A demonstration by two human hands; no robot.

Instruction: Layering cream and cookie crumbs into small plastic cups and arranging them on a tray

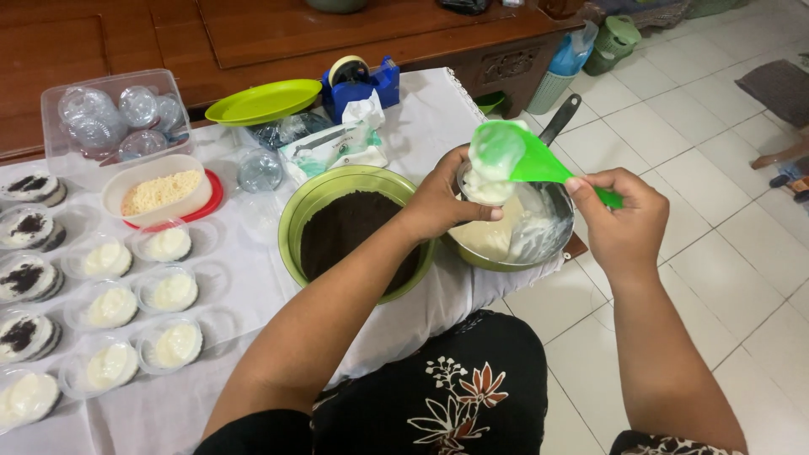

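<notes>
A small clear plastic cup [487, 190], partly filled with white cream, sits in my left hand [442, 202], my fingers curled around its side, holding it over the metal pan of white cream [514, 236] at the table's right edge. My right hand [624, 221] is clenched on the handle of a bright green plastic spoon [522, 156], whose cream-coated bowl is tilted just above the cup.

Just left of the pan stands a round olive-green bowl of dark crumbs [350, 227], my left forearm crossing over it. Farther left, on the white tablecloth [421, 126], lie rows of small clear cups filled with white cream [173, 291], and along the far left edge, cups topped with dark crumbs [25, 278]. Behind them a cream-coloured tub of pale yellow crumbs [158, 192] rests on a red lid [211, 205]. A clear plastic box of empty domed lids [114, 122] sits at the back left.

Near the back, a lime-green plate [263, 101] lies beside a blue tape dispenser [361, 82]. In front of them is a soft white-and-green packet of tissues [333, 147], one sheet poking up.
</notes>
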